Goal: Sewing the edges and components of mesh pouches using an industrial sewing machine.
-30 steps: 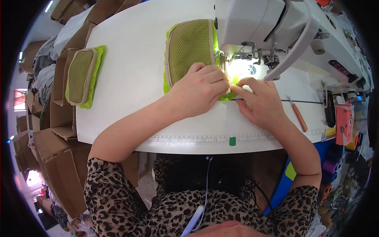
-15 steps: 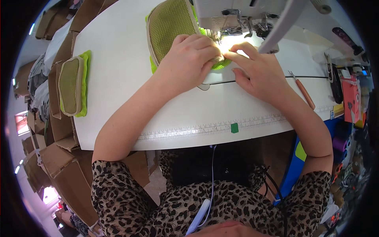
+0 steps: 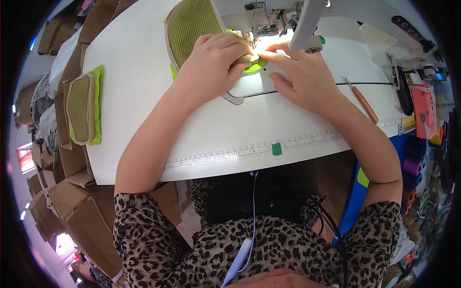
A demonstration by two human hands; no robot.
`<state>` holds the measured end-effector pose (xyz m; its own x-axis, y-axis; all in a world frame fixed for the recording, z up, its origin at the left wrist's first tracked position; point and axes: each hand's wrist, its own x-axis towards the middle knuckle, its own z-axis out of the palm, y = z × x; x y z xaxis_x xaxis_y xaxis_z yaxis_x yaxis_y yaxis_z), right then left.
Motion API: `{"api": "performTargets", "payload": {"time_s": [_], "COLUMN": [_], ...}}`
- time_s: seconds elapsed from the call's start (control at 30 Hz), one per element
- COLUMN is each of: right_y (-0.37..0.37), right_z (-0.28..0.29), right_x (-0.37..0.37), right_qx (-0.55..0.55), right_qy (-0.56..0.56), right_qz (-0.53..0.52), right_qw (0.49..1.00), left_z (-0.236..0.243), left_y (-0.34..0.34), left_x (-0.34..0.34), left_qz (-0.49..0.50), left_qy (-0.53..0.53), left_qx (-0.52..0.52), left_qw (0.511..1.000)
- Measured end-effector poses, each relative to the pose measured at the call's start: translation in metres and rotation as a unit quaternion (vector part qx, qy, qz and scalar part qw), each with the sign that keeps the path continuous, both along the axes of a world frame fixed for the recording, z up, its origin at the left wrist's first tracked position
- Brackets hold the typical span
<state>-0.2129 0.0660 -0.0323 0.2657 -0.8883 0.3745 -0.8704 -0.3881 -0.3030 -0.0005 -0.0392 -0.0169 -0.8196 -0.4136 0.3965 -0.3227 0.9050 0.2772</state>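
An olive mesh fabric piece [image 3: 193, 30] with beige binding and a neon-green edge lies at the sewing machine [image 3: 269, 21], its right end under the lit needle area. My left hand [image 3: 213, 65] is closed on the near edge of this piece, fingers bent beside the presser foot. My right hand [image 3: 303, 79] rests just right of the needle, its index finger stretched to the fabric's edge and its thumb held apart. Bright lamp light and my fingers hide the exact stitching point.
A smaller olive and neon-green mesh piece [image 3: 82, 109] lies at the table's left edge, by cardboard boxes [image 3: 77, 201]. A seam ripper with a brown handle [image 3: 364, 103] and black-handled thread snips [image 3: 404, 91] lie at right. A ruler strip [image 3: 225, 157] runs along the front edge.
The whole view has shifted slightly, so the table and machine sit further left. Both hands stay at the needle area with much the same finger positions.
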Motion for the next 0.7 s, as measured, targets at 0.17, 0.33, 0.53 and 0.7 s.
{"api": "performTargets", "payload": {"time_s": [0.17, 0.33, 0.53, 0.7], "right_y": [0.001, -0.004, -0.022, -0.025], "right_z": [0.0, 0.022, 0.007, 0.001], "right_x": [-0.009, 0.001, 0.009, 0.015], "right_qx": [0.062, 0.074, 0.002, -0.029], "right_qy": [-0.086, -0.089, -0.003, -0.022], "right_qz": [-0.006, -0.019, -0.009, -0.025], "right_qw": [0.994, 0.993, 1.0, 0.999], "left_z": [0.009, 0.015, 0.006, 0.001], "left_y": [0.001, 0.0, 0.004, 0.009], "left_x": [-0.001, -0.001, -0.004, -0.005], "left_qz": [-0.007, 0.042, 0.061, 0.077], "left_qy": [0.036, 0.015, -0.003, -0.003], "left_qx": [0.05, 0.121, 0.02, 0.014], "left_qw": [0.998, 0.992, 0.998, 0.997]}}
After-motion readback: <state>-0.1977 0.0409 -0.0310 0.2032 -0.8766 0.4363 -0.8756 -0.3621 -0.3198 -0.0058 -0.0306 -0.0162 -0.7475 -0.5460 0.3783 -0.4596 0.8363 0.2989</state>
